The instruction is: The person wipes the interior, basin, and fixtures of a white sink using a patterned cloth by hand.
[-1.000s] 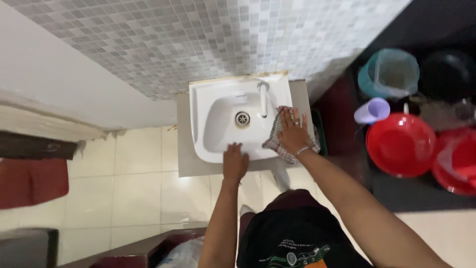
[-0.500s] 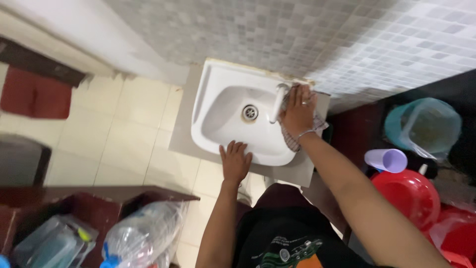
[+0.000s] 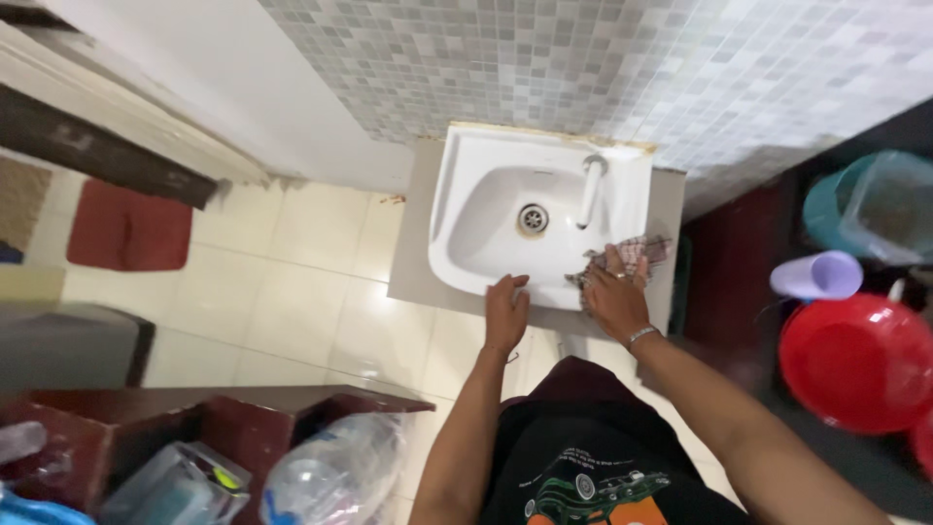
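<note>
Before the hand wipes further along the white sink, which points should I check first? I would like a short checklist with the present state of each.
1. Right hand presses the checked cloth on the front right rim of the white ceramic sink: ok.
2. Left hand rests on the front rim: ok.
3. Chrome tap not running: cannot tell.
4. Basin around the metal drain free of things: ok.
5. Cloth wet enough: cannot tell.

Landmark: white wash basin (image 3: 486, 219) | clear crumpled plastic bottle (image 3: 326, 476), blue label band, far below-left of basin at the bottom edge | clear plastic box (image 3: 175, 486) holding small items, just left of the bottle | signs, screens: none
</note>
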